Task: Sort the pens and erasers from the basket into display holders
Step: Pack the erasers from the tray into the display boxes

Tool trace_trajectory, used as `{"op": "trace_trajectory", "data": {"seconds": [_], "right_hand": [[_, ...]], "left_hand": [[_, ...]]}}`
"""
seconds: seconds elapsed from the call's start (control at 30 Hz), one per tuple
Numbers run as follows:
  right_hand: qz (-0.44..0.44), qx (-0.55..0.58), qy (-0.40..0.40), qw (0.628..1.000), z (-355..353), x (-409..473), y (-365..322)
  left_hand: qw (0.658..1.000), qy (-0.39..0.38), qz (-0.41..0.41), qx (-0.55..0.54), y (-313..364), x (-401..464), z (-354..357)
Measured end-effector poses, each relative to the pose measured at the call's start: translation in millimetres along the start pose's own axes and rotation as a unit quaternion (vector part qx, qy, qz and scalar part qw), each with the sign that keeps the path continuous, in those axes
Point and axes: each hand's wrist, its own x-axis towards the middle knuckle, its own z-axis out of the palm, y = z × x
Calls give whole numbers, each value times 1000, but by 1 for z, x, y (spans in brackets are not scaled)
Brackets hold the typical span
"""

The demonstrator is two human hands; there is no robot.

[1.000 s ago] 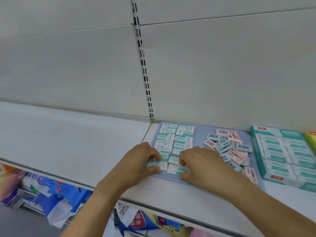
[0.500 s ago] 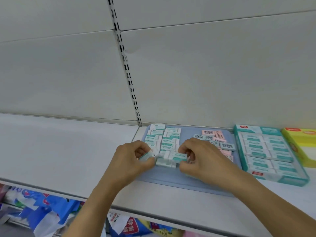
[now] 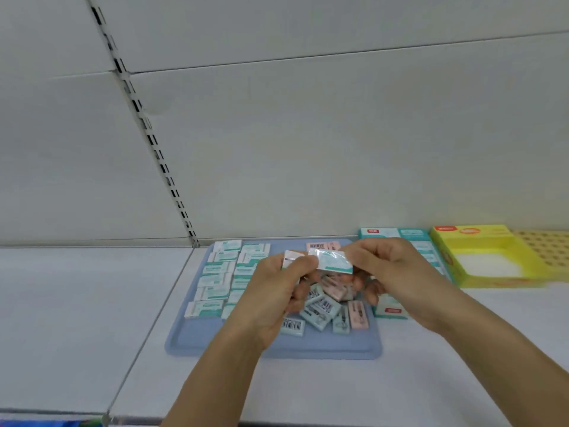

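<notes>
Both hands raised above the blue tray (image 3: 215, 343), close together. Left hand (image 3: 274, 291) pinches a white wrapped eraser (image 3: 292, 259) at its fingertips; right hand (image 3: 391, 272) pinches a white-and-teal wrapped eraser (image 3: 334, 261) by thumb and forefinger. The two held erasers touch or overlap between the hands, blurred. Under the hands, a loose pile of pink and teal erasers (image 3: 326, 309) on the tray's right half. Left half: neat rows of white-teal erasers (image 3: 215, 282). Teal display box (image 3: 391, 309) just right of the tray, partly hidden by the right hand. Yellow display box (image 3: 480, 257) further right. All on a white shelf (image 3: 77, 303).
</notes>
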Motion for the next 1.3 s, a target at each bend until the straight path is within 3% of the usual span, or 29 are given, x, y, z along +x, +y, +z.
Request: {"op": "trace_trajectory", "data": {"seconds": [0.33,0.43,0.5,0.67,0.9,1.0,1.1,1.2,1.3], "right_hand": [[-19,29,69,997,-63,-10,8],[-59,-175,119,976,-74,-11,23],[-57,-260,103,958,-75,-13,36],[-85,-375,56,921,-70,-10,61],[-128,-446,61,884,-67,-5,66],[-214,-368,118,897,-54,-8,46],[-275,-338,123,892,-45,-8,26],[-209,-338,154,905,-43,-6,11],[-147,-384,184,893,-38,-8,3]], "left_hand": [[992,13,70,108,-1,23,52],[997,53,-2,-50,1,30,51],[983,48,-39,-175,1,31,47],[965,14,-69,-254,2,26,46],[958,-21,-85,-274,0,25,50],[952,-47,-90,-287,-1,26,55],[961,-59,-86,-257,0,27,62],[976,-48,-47,-207,-1,28,72],[967,-69,-40,-242,2,26,85]]}}
